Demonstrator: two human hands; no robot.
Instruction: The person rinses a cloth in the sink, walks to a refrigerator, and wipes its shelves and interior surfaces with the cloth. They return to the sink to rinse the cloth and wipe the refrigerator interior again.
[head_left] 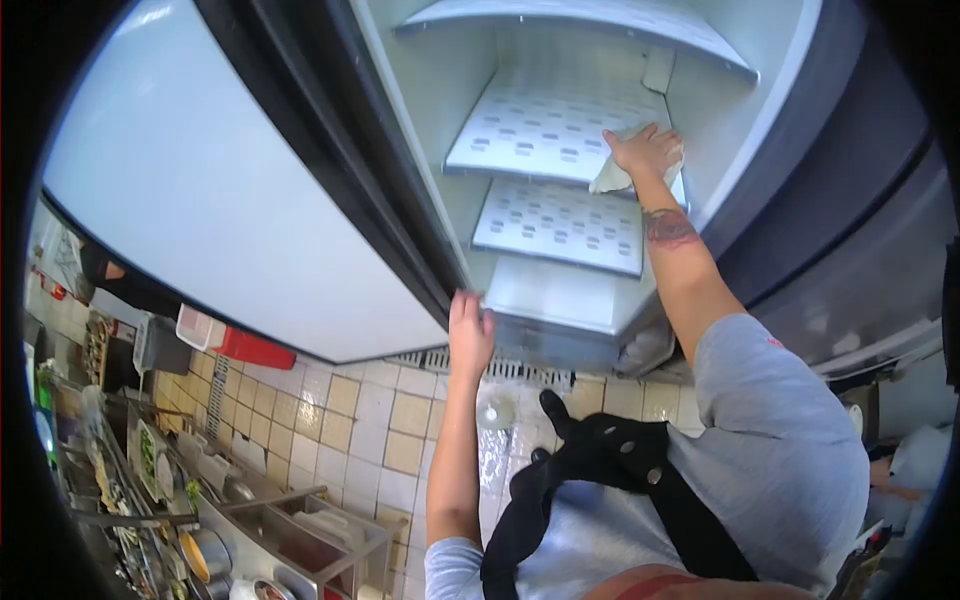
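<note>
An upright refrigerator stands open in front of me, with white perforated shelves (545, 135) inside. My right hand (648, 152) reaches in and holds a pale cloth (612, 178) against the right front part of a middle shelf, palm down with the fingers spread over it. Part of the cloth is hidden under the hand. Lower down, my left hand (470, 330) grips the edge of the refrigerator door (260, 190) near its bottom corner. Its fingertips are slightly blurred.
Below the refrigerator runs a floor drain grate (530, 375) in wet-looking tiles (410, 412). A red container (255, 347) sits behind the door. At the lower left are a steel counter (300, 540) and a metal pot (205, 555). Another person's arm (890, 475) shows at the right.
</note>
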